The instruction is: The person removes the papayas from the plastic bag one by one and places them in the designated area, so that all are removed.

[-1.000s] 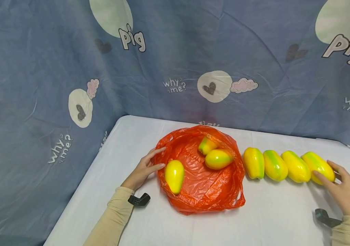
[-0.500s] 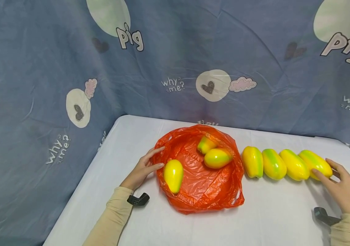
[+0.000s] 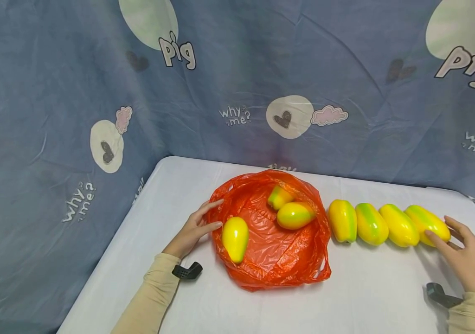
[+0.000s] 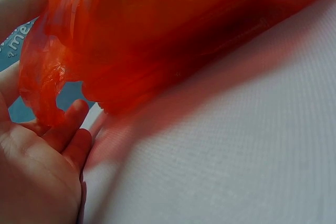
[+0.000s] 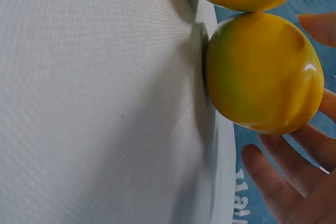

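A red plastic bag (image 3: pixel 266 250) lies with its mouth spread wide on the white table. Inside it sit several glossy yellow-green papayas: one at the left wall (image 3: pixel 235 239), the others at the upper right (image 3: pixel 296 215). My left hand (image 3: pixel 189 234) rests at the bag's left rim, fingers loosely extended; the left wrist view shows them beside the red plastic (image 4: pixel 131 40). To the bag's right, several more papayas stand in a row. My right hand (image 3: pixel 467 257) lies around the far end of the rightmost papaya (image 3: pixel 428 222), fingertips near its side and thumb apart from it in the right wrist view.
The row's left papaya (image 3: pixel 343 221) stands right beside the bag's edge. A blue printed curtain (image 3: pixel 221 69) hangs behind and to the left of the table (image 3: pixel 346 297). Dark wrist-camera mounts (image 3: pixel 187 271) stick out from both sleeves.
Both hands, the bag and the papayas hold nearly the same places. Only a slight shift of the head view shows.
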A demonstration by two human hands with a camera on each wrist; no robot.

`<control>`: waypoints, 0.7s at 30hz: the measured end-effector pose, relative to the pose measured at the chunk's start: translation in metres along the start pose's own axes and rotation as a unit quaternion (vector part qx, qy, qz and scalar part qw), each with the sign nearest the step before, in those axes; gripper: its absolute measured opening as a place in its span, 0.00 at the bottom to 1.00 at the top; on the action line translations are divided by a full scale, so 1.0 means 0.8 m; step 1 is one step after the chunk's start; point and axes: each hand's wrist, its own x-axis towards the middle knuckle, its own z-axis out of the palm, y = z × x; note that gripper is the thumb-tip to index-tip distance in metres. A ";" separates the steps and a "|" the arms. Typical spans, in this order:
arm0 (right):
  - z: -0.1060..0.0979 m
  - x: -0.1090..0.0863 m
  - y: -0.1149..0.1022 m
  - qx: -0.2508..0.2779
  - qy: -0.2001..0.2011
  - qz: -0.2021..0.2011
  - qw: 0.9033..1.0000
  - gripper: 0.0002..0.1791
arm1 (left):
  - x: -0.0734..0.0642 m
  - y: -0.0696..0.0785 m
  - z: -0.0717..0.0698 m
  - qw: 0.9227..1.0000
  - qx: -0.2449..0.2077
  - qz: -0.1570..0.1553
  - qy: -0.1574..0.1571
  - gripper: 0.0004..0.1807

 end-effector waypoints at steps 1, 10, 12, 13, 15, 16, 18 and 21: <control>0.000 -0.001 -0.001 0.001 0.003 0.001 1.000 0.45 | 0.000 0.000 0.000 1.000 -0.001 0.002 -0.001 0.32; 0.000 -0.008 -0.013 0.012 0.064 0.004 0.998 0.39 | 0.002 -0.002 -0.001 1.000 -0.003 0.006 -0.005 0.32; -0.001 -0.009 -0.015 0.021 0.079 0.011 0.997 0.38 | 0.002 -0.003 -0.002 1.000 -0.004 0.006 -0.006 0.32; 0.000 -0.010 -0.016 0.025 0.087 0.015 0.996 0.38 | 0.001 -0.003 -0.002 1.000 -0.004 0.006 -0.007 0.32; 0.000 -0.010 -0.020 0.031 0.100 0.020 0.994 0.37 | 0.001 -0.002 -0.001 1.000 -0.005 0.006 -0.006 0.32; 0.000 -0.010 -0.021 0.036 0.106 0.019 0.994 0.36 | 0.001 -0.002 -0.001 1.000 -0.005 0.006 -0.005 0.32; 0.000 -0.010 -0.024 0.044 0.114 0.017 0.992 0.36 | 0.000 -0.002 -0.001 1.000 -0.004 0.005 -0.004 0.32; 0.000 -0.012 -0.031 0.050 0.124 0.010 0.991 0.35 | -0.001 -0.001 0.000 1.000 -0.004 0.003 -0.003 0.32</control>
